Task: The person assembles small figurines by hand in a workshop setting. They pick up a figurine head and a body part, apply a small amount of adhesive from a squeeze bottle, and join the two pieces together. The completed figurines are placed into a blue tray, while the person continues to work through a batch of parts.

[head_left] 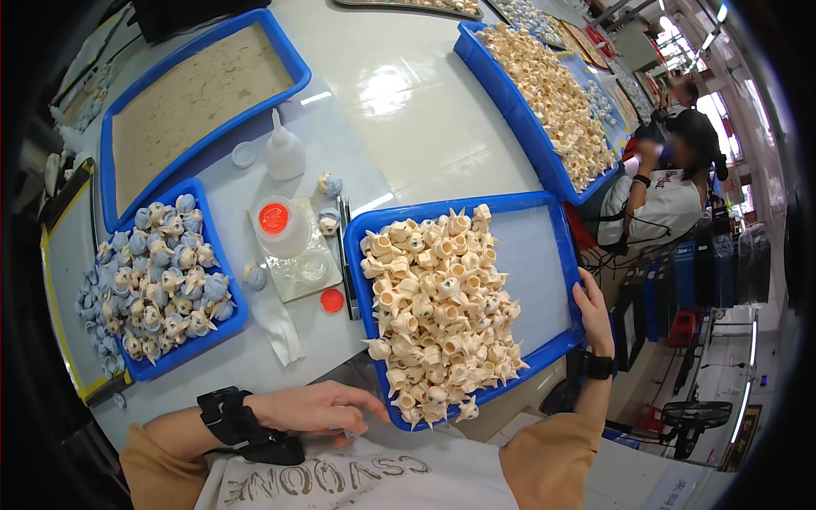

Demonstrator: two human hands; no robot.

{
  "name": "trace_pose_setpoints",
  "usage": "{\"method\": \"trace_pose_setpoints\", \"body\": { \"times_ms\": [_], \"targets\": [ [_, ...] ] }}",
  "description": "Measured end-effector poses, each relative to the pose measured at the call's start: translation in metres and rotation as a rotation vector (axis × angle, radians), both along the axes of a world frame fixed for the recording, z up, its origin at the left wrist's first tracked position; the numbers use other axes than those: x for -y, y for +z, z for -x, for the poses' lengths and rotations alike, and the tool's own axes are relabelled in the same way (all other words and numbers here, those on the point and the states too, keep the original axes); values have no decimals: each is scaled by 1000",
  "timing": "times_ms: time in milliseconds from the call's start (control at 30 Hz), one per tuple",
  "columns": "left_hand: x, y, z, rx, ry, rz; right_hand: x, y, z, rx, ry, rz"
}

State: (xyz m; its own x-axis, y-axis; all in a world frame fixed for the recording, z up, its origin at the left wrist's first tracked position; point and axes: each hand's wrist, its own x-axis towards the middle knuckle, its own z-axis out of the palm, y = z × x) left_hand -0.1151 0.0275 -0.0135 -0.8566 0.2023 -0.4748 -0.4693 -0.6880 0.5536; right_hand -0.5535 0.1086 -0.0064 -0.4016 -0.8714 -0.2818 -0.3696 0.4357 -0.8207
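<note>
— Two hands on one tray, is that right?

— Nearly. The right hand (595,316) grips the far right rim of the blue tray (544,255), fingers curled over the edge and thumb out of sight behind it. The left hand (319,410) lies at the tray's near left corner, fingers loosely bent and fairly close together, tips touching or just short of the rim; I cannot tell whether it holds anything.

— Where does the tray sit?

— On the white table (425,93), straight ahead of the person, its near edge hanging slightly over the table's front. It carries a heap of cream figurines (438,310) piled mostly on its left half.

— What could go wrong?

— I judge the load is lopsided: if the tray is lifted or tugged from the right side alone, the pile could slide and pieces at the near corner could spill over the low rim. A sideways shove might also knock the jar with the red lid (279,225) or the squeeze bottle (284,151) just to its left.

— Anything else nearby?

— A smaller tray of blue-painted figurines (161,272) sits further left.
</note>
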Motion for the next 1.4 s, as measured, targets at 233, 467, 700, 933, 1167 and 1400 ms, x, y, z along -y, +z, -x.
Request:
{"method": "trace_pose_setpoints", "body": {
  "times_ms": [233,467,700,933,1167,1400],
  "targets": [
    [-4,-6,12,-9,-4,25,27,8,2,-93,81,-10],
    [-6,-9,23,-40,-43,22,51,5,5,-234,161,61],
    [-9,-11,31,-32,4,-16,72,-11,30,-224,89,120],
    [-9,-4,43,-19,6,-30,84,-20,34,-171,-36,172],
    [-13,-2,49,20,29,6,81,-19,33,-30,-28,141],
    [-14,0,55,8,40,7,64,-23,52,383,-208,189]
  ]
}}
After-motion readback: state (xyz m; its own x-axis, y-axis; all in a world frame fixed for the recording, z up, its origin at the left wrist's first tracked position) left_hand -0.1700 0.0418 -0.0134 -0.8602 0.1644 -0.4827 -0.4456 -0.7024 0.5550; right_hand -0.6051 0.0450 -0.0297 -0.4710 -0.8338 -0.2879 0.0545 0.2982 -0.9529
